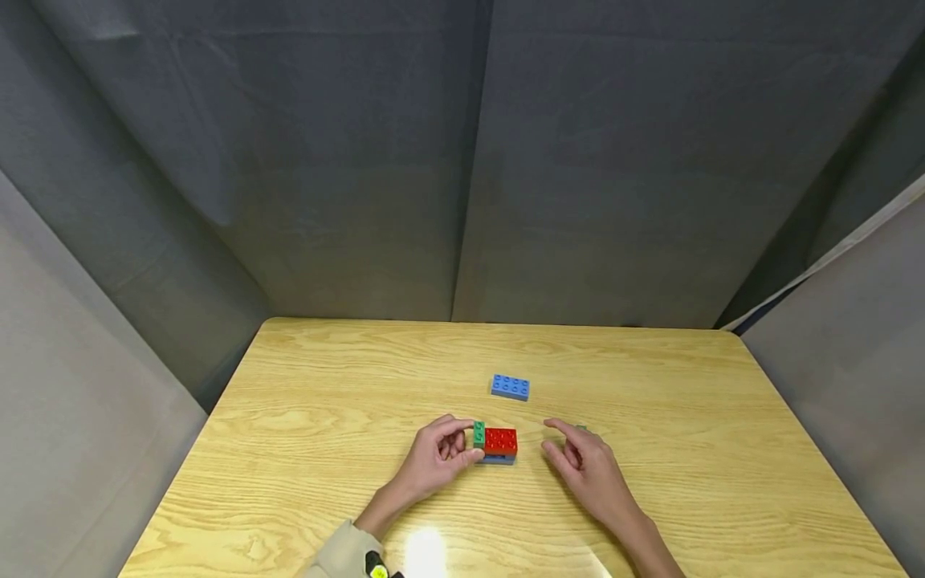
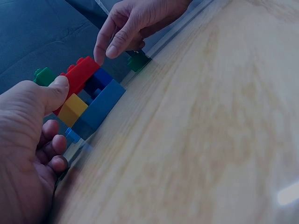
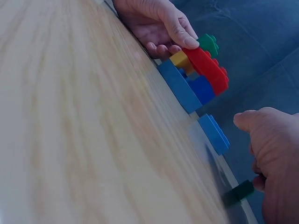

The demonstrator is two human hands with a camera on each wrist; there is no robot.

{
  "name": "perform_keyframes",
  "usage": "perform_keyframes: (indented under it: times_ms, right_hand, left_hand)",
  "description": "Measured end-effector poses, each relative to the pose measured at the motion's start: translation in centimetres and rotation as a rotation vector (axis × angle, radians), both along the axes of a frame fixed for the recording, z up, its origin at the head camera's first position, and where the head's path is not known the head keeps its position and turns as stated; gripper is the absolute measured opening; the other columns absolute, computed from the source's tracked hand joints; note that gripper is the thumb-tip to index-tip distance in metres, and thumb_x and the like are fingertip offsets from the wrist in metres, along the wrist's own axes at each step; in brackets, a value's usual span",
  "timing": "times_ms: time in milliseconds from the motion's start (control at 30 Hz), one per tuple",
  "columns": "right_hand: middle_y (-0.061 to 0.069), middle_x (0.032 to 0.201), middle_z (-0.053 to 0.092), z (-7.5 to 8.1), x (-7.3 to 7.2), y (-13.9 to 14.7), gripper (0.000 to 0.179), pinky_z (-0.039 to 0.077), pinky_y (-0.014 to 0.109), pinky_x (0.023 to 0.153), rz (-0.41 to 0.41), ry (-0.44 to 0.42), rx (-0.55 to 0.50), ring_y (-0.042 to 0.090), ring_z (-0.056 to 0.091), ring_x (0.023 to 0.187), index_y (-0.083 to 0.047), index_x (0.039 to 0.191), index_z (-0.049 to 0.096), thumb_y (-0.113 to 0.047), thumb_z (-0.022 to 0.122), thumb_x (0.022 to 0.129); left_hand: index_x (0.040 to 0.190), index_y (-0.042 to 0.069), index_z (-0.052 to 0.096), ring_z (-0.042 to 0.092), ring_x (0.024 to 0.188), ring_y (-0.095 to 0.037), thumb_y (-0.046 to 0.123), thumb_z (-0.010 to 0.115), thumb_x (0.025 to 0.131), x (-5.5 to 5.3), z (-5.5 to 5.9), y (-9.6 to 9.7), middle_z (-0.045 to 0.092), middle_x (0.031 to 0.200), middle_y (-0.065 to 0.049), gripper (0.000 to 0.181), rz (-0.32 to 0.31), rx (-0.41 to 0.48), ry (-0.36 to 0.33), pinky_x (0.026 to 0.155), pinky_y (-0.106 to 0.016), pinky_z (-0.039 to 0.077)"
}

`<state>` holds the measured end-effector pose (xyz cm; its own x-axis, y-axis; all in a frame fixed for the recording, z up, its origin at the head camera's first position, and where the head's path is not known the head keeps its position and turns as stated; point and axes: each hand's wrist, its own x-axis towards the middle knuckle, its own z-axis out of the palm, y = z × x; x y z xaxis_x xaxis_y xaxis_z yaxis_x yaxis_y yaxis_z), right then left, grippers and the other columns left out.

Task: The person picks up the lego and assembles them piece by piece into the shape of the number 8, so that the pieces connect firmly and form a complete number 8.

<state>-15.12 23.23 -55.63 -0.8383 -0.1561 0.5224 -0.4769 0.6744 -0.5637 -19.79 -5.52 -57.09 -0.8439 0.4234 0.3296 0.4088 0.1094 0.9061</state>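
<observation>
My left hand [image 1: 437, 459] pinches the left end of a small stack of toy building bricks, thumb on the near side. Along its top runs a red brick [image 1: 501, 441], with a green brick [image 1: 479, 434] standing on the left end. Below the red one, the left wrist view shows a yellow brick [image 2: 73, 109] and a dark blue brick [image 2: 99, 79] with a gap between them. Both sit on a blue base brick [image 2: 100, 109] at the tabletop. To the right of the stack, my right hand [image 1: 588, 474] hovers with thumb and forefinger apart, holding nothing.
A loose blue brick [image 1: 510, 388] lies on the wooden table [image 1: 325, 385] behind the stack. Another green brick [image 3: 240, 192] lies by the right hand, mostly hidden behind it in the head view. Grey curtains [image 1: 347, 160] hang around the table's back and sides.
</observation>
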Motion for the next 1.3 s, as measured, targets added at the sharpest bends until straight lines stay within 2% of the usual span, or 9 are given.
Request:
perform_keyframes:
  times_ms: [333, 567, 767, 967, 1200, 1300]
  right_hand:
    - [-0.016, 0.065, 0.037, 0.0, -0.2, 1.2, 0.039, 0.036, 0.021, 0.055, -0.015, 0.018, 0.008, -0.002, 0.031, 0.056, 0.0, 0.125, 0.071, -0.005, 0.083, 0.089]
    - [-0.015, 0.063, 0.037, 0.2, -0.2, 2.1, 0.04, 0.036, 0.021, 0.054, -0.034, -0.03, 0.026, -0.001, 0.03, 0.053, -0.002, 0.128, 0.07, -0.01, 0.082, 0.091]
    - [-0.012, 0.063, 0.038, 0.3, -0.3, 2.8, 0.04, 0.038, 0.021, 0.054, -0.055, -0.068, 0.036, 0.0, 0.031, 0.054, -0.001, 0.128, 0.07, -0.011, 0.082, 0.092]
    - [-0.011, 0.062, 0.038, 0.2, -0.5, 3.2, 0.039, 0.037, 0.022, 0.054, -0.061, -0.07, 0.049, 0.0, 0.029, 0.053, -0.001, 0.128, 0.07, -0.012, 0.081, 0.092]
    - [-0.011, 0.06, 0.039, 0.4, -0.6, 3.5, 0.04, 0.04, 0.022, 0.058, -0.082, -0.114, 0.066, -0.001, 0.028, 0.051, -0.003, 0.131, 0.069, -0.019, 0.079, 0.095]
    - [-0.01, 0.06, 0.039, 0.5, -0.6, 3.7, 0.042, 0.04, 0.023, 0.057, -0.093, -0.135, 0.07, 0.0, 0.028, 0.051, -0.004, 0.132, 0.068, -0.021, 0.079, 0.095]
  left_hand:
    - [0.127, 0.002, 0.072, 0.05, 0.066, -0.026, 0.014, 0.084, 0.09, 0.0, -0.1, 0.0, 0.061, 0.083, -0.016, 0.041, -0.002, -0.001, -0.003, 0.059, -0.016, 0.04]
    - [0.127, 0.003, 0.072, 0.05, 0.066, -0.022, 0.014, 0.085, 0.089, -0.1, -0.4, 0.0, 0.061, 0.082, -0.012, 0.041, -0.006, 0.005, -0.004, 0.059, -0.016, 0.04]
    - [0.126, 0.003, 0.072, 0.05, 0.066, -0.019, 0.014, 0.084, 0.09, -0.1, -0.2, 0.0, 0.061, 0.082, -0.009, 0.04, 0.002, -0.003, -0.008, 0.058, -0.017, 0.041]
    - [0.127, 0.003, 0.072, 0.05, 0.065, -0.023, 0.015, 0.084, 0.09, 0.0, 0.0, 0.0, 0.061, 0.082, -0.009, 0.04, 0.005, -0.018, -0.01, 0.058, -0.017, 0.039]
    - [0.126, 0.003, 0.072, 0.048, 0.063, -0.03, 0.013, 0.083, 0.091, -0.1, -0.2, -0.1, 0.06, 0.081, -0.009, 0.038, 0.006, -0.014, 0.005, 0.056, -0.018, 0.038]
    - [0.127, 0.004, 0.072, 0.047, 0.062, -0.027, 0.014, 0.083, 0.092, -0.2, -0.2, -0.1, 0.059, 0.081, -0.007, 0.038, 0.005, -0.02, 0.0, 0.056, -0.018, 0.038]
